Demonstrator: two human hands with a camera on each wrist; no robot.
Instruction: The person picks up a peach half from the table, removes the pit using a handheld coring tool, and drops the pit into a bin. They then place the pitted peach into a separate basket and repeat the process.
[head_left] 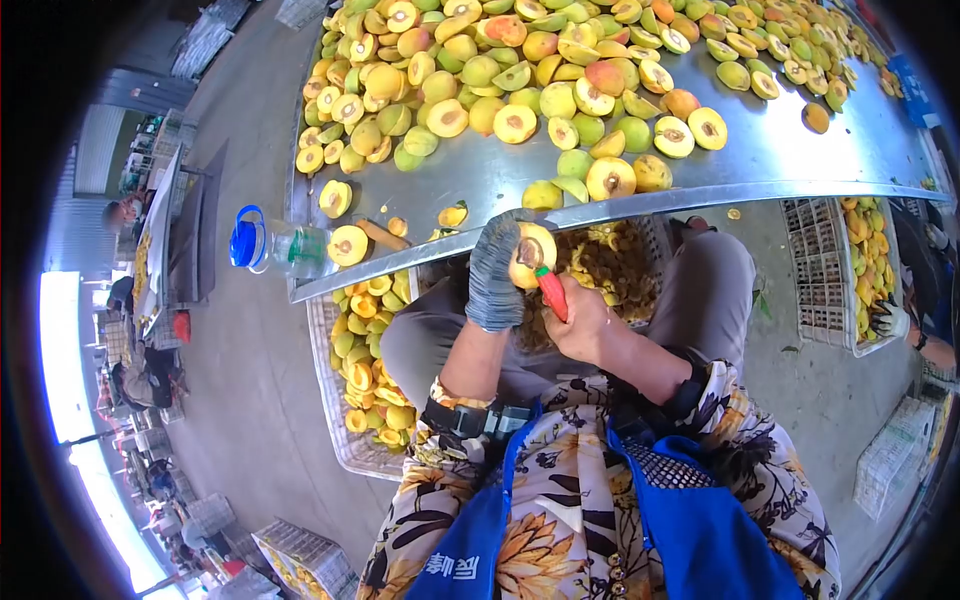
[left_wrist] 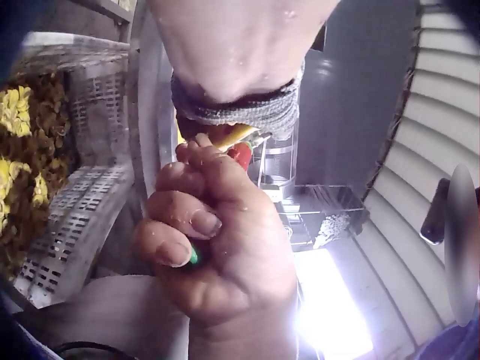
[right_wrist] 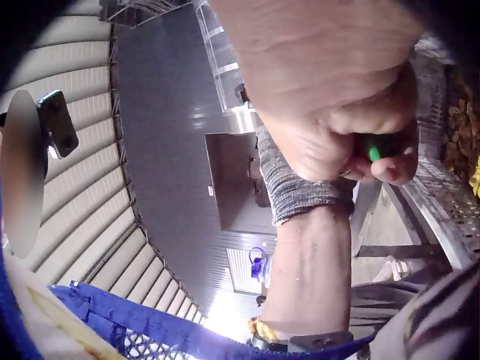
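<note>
My left hand, in a grey knit glove, holds a yellow peach half cut side up, just below the table edge. The brown pit area shows in its middle. Bare fingers of my right hand grip a small tool with a red handle and a green collar, which meets the cut face. Its working tip is hidden at the fruit. In the left wrist view, a green end of the tool shows under my curled right fingers. The glove cuff appears behind the right hand in the right wrist view.
Many peach halves are heaped on the metal table. A crate of brown scraps stands below my hands. A crate of hollowed halves is at left, another crate at right. A blue-lidded bottle stands by the table's corner.
</note>
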